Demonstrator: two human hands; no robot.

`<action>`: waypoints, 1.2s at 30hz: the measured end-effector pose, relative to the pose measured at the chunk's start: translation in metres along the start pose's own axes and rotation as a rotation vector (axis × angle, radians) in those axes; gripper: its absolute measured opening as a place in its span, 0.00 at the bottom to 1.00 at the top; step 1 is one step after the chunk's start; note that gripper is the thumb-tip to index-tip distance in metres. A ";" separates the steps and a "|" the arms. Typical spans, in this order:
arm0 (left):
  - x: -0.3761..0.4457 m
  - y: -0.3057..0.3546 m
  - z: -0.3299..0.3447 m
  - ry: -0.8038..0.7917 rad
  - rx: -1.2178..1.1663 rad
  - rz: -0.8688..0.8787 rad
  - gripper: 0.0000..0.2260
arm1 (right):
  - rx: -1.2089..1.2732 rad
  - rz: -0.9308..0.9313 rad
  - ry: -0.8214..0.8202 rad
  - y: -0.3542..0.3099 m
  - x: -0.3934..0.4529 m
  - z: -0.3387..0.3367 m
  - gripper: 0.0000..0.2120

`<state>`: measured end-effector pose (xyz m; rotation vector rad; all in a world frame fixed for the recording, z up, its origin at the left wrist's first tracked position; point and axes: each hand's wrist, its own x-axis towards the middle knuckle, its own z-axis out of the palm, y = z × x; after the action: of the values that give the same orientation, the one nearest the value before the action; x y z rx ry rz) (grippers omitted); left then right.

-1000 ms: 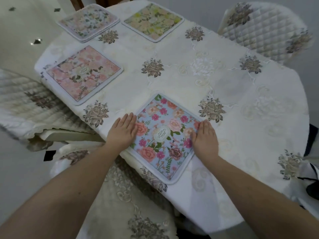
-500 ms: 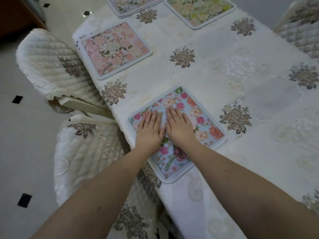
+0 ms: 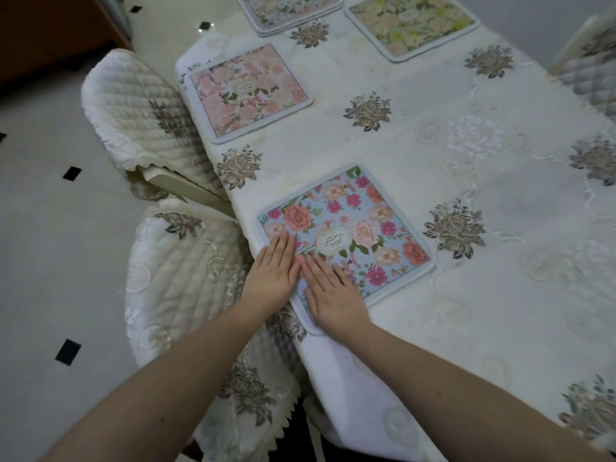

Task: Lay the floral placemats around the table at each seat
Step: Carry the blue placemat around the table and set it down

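1. Evidently, the left hand (image 3: 272, 274) and right hand (image 3: 330, 292) both lie flat, fingers straight, side by side on the near corner of the blue floral placemat (image 3: 346, 233), likely smoothing it against the worktop (image 3: 416, 135).
2. That mat sits at the worktop edge above the quilted chair (image 3: 180, 281) left of the hands, marking that seat.
3. Beyond the fingertips, a pink placemat (image 3: 248, 91) faces another chair; a yellow-green placemat (image 3: 411, 23) and a stack of placemats (image 3: 290, 10) lie farther off, presumably awaiting the remaining seats.

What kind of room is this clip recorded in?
Most likely a home dining room: a table under an embroidered tablecloth, chairs in quilted covers drawn up to it, and floral placemats laid at the seats over a tiled floor.
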<state>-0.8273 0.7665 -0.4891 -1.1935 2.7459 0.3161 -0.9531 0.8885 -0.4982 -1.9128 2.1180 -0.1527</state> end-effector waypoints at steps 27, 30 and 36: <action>-0.030 0.031 0.013 -0.038 -0.029 -0.114 0.32 | -0.001 0.378 0.057 0.112 -0.037 -0.026 0.27; -0.031 0.007 0.007 -0.055 0.024 -0.125 0.36 | 0.004 0.414 0.065 0.128 -0.048 -0.031 0.28; -0.032 -0.013 -0.021 -0.134 0.045 -0.175 0.35 | 0.041 0.488 0.078 0.144 -0.063 -0.043 0.33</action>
<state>-0.7966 0.7749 -0.4638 -1.3382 2.5015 0.3007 -1.0973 0.9624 -0.4867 -1.3331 2.5374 -0.1669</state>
